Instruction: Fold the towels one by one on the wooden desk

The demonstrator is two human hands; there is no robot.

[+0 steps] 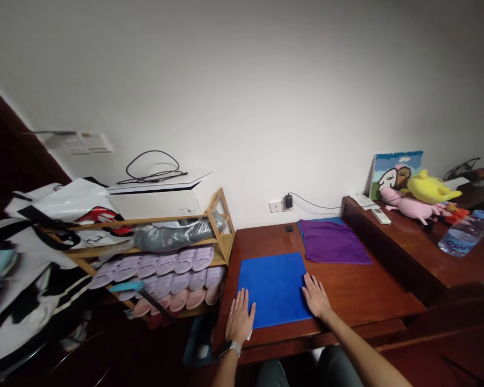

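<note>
A blue cloth (pixel 275 290) lies spread flat on the brown wooden desk (pixel 371 295). My left hand (pixel 240 317) rests flat at the cloth's near left corner, fingers stretched out, a watch on the wrist. A small white tag shows beside it at the cloth's edge. On the right edge of the cloth lies my right hand (pixel 316 296), palm down with its fingers extended. Neither hand grips anything. Farther back, a purple cloth (pixel 334 242) lies flat, with a blue cloth (pixel 301 232) partly showing beneath it.
Left of the desk stands a wooden rack (pixel 226 236) with several slippers (pixel 165 263) and a white box (pixel 157 201). A raised desk section (pixel 423 247) at right bears plush toys (pixel 411 204), a remote (pixel 381 216) and a water bottle (pixel 463 236). A black charger (pixel 288 201) is plugged into the wall.
</note>
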